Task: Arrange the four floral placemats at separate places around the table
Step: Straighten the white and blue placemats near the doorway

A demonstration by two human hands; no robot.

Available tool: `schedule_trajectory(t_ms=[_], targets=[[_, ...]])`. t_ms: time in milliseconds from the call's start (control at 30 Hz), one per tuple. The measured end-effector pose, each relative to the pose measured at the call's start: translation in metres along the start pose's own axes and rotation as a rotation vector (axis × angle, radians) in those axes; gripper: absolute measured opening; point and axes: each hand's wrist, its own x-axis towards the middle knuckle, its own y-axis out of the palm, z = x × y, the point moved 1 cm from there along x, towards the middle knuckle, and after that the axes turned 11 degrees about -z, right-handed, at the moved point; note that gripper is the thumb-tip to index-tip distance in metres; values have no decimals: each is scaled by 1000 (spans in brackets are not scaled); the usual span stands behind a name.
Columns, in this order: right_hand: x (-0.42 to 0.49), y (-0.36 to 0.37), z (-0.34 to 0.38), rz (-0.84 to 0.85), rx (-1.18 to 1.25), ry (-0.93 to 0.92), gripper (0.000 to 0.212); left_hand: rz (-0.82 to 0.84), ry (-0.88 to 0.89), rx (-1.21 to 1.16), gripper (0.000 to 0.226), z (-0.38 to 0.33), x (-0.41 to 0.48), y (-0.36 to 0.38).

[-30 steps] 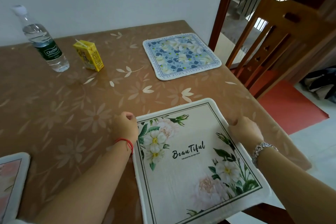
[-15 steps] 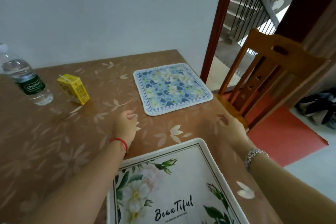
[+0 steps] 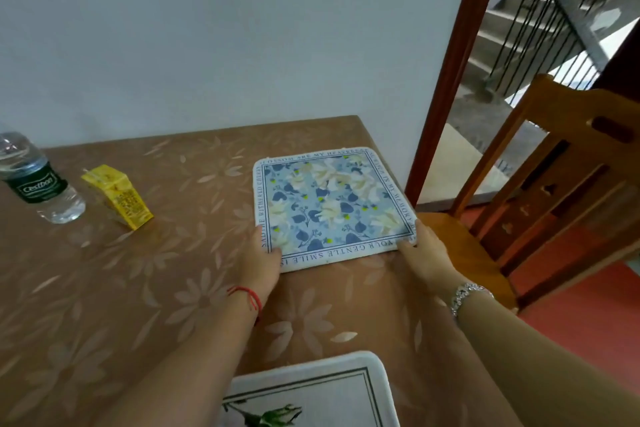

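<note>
Blue floral placemat (image 3: 334, 206) lies flat at the table's (image 3: 104, 288) 1 o'clock corner; left hand (image 3: 259, 258) and right hand (image 3: 427, 255) pinch its two near corners, equally close.

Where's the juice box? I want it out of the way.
The juice box stands on the table's far left, between the water bottle and the blue placemat.

Blue floral placemat (image 3: 332, 208) flat at far table corner; white one (image 3: 311, 392) apparently nearer.
</note>
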Motion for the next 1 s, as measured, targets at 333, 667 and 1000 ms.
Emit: schedule_trajectory(t_ms=[333,667,1000], targets=[[1,4,-14,-104,-118,-64,57,-135,78,102,51,7,0,14],[18,-3,-10,-332,33,114,30,-245,79,-61,49,4,3,8],[15,-8,-15,-339,68,254,23,-297,27,-97,51,1,0,9]])
